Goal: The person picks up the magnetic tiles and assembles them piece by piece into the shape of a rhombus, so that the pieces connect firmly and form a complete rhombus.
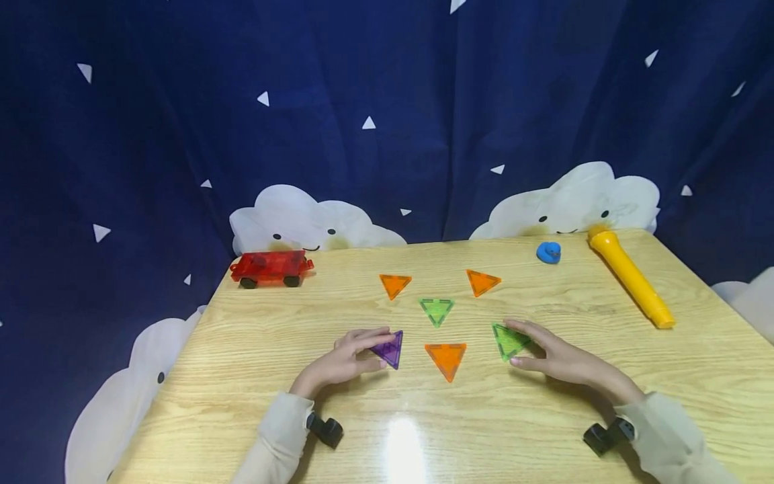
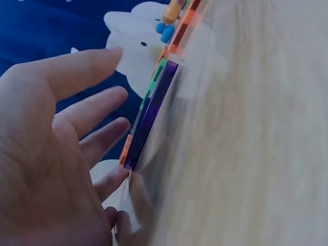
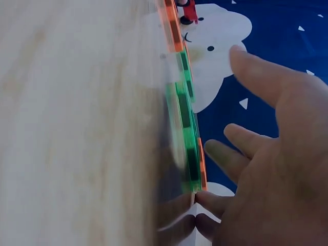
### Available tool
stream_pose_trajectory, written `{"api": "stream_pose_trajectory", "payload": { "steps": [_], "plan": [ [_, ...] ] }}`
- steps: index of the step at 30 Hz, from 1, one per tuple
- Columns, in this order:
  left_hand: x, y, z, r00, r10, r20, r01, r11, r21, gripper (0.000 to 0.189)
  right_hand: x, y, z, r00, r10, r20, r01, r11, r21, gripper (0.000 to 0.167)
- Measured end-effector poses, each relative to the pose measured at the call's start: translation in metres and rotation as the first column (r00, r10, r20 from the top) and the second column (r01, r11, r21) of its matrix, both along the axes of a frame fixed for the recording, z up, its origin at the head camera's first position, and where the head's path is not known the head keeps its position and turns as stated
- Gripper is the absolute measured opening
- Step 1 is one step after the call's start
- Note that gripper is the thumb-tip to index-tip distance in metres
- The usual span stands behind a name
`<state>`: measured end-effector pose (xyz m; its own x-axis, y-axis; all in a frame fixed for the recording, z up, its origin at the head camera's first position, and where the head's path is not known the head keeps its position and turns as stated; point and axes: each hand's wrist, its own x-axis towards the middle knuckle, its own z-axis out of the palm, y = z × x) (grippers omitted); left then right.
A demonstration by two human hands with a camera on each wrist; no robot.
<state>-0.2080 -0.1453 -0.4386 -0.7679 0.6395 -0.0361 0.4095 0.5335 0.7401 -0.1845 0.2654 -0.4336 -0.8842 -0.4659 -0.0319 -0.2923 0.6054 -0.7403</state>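
My left hand point(image 1: 340, 360) hovers around a purple translucent triangle tile point(image 1: 392, 349) lying on the table. Its fingers are spread and loosely bent, with lower fingertips right at one corner of the tile in the left wrist view. On the other side, my right hand point(image 1: 557, 359) reaches over a green triangle tile point(image 1: 506, 340), thumb and fingers apart. In the right wrist view, a fingertip meets the lower end of this green tile point(image 3: 188, 138). Between the hands lies an orange triangle tile point(image 1: 446, 359), pointing toward me.
Beyond it lie a smaller green triangle point(image 1: 437, 310) and two orange triangles, one left point(image 1: 396, 285) and one right point(image 1: 482, 282). A red toy car base point(image 1: 269, 267) stands back left. Back right are a blue toy duck point(image 1: 549, 253) and a yellow toy microphone point(image 1: 631, 277).
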Motion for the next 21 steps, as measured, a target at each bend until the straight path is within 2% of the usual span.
{"api": "stream_pose_trajectory", "payload": {
  "steps": [3, 11, 18, 21],
  "plan": [
    [0.001, 0.000, -0.001, 1.000, 0.008, 0.005, -0.008, 1.000, -0.015, 0.054, 0.001, -0.002, -0.002, 1.000, 0.000, -0.028, 0.001, 0.999, 0.040, 0.070],
    [0.001, 0.001, -0.003, 1.000, 0.014, -0.006, -0.014, 0.997, -0.079, 0.058, 0.004, -0.002, 0.000, 0.999, -0.027, 0.024, 0.024, 0.995, 0.096, 0.075],
    [0.001, 0.002, -0.002, 1.000, -0.002, -0.031, -0.002, 0.992, -0.125, 0.063, 0.010, -0.002, 0.001, 0.999, 0.023, -0.038, -0.018, 0.993, 0.118, 0.073],
    [0.003, 0.002, -0.001, 0.999, -0.018, -0.036, 0.013, 0.991, -0.134, 0.062, 0.013, -0.003, 0.002, 0.999, 0.040, -0.034, -0.036, 0.993, 0.108, 0.071]
  ]
}}
